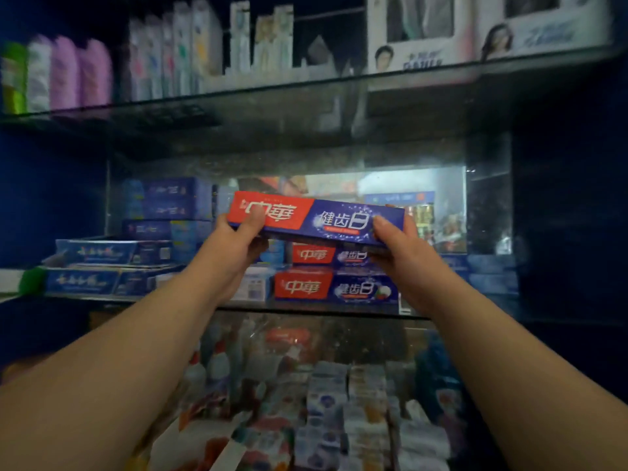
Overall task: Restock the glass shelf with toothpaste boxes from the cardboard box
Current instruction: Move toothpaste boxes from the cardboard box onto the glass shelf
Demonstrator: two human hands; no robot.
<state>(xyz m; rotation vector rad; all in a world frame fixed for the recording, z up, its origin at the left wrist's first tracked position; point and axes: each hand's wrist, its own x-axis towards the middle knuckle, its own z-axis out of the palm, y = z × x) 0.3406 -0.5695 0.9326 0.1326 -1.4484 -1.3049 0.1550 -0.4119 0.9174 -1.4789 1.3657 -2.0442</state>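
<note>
grips the red-and-blue toothpaste box (316, 220) by both ends, with the left hand (234, 239) curled round its red end and the right hand (397, 246) round its blue end, and holds it nearly level just above the glass shelf (306, 309), over two matching boxes (334, 288) stacked on that shelf.

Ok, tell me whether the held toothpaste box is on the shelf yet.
Not yet: left hand and right hand hold the toothpaste box above the stack.
</note>
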